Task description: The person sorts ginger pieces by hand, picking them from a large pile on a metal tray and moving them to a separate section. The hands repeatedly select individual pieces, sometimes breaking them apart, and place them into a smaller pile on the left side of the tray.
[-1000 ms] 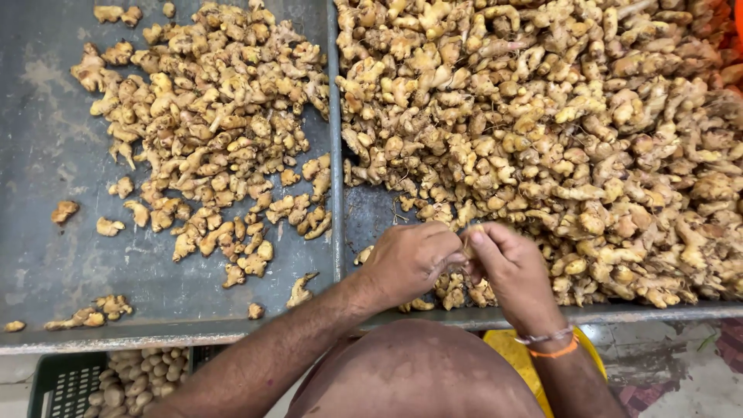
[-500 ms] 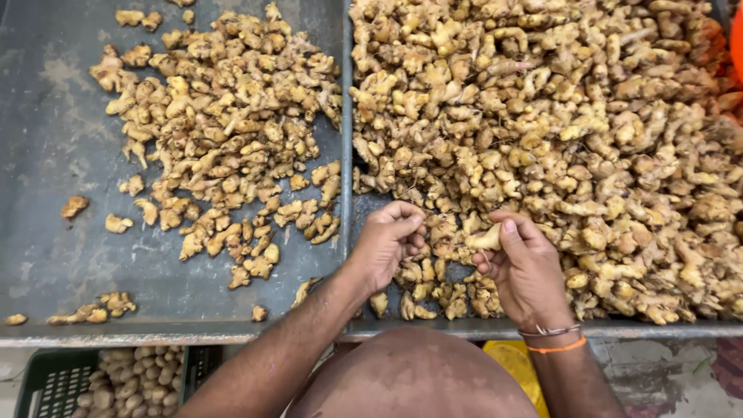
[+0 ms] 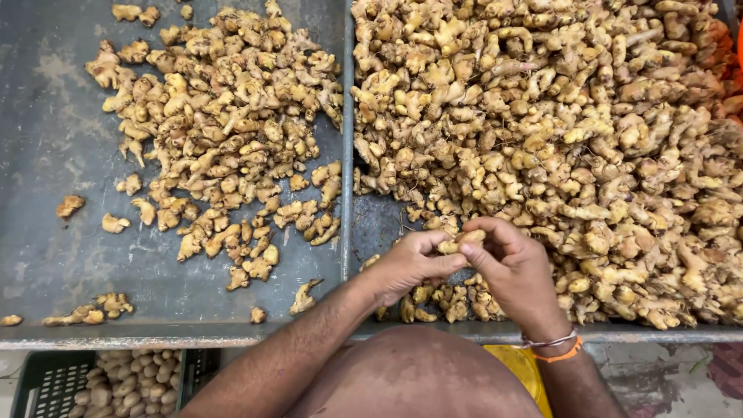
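Both hands pinch one ginger piece [image 3: 460,241] between thumbs and fingertips: the left hand [image 3: 410,267] closes on its near end, the right hand [image 3: 515,271] on the far end, wrists bent inward. It seems mid-snap; breaking it calls for opposed twisting. The big ginger heap [image 3: 557,131] lies just beyond the fingertips.

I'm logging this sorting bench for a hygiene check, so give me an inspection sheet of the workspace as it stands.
Surface: grey metal tray, scuffed, split by a raised divider.
Job's things: one ginger piece held between both hands; large ginger heap on the right; smaller ginger pile on the left.
Clutter: stray bits near the front edge.
Grippers: left hand and right hand, both pinching the piece.
Cables: nothing seen.
Surroundings: dark crate of ginger below; orange and silver bangles on the right wrist.
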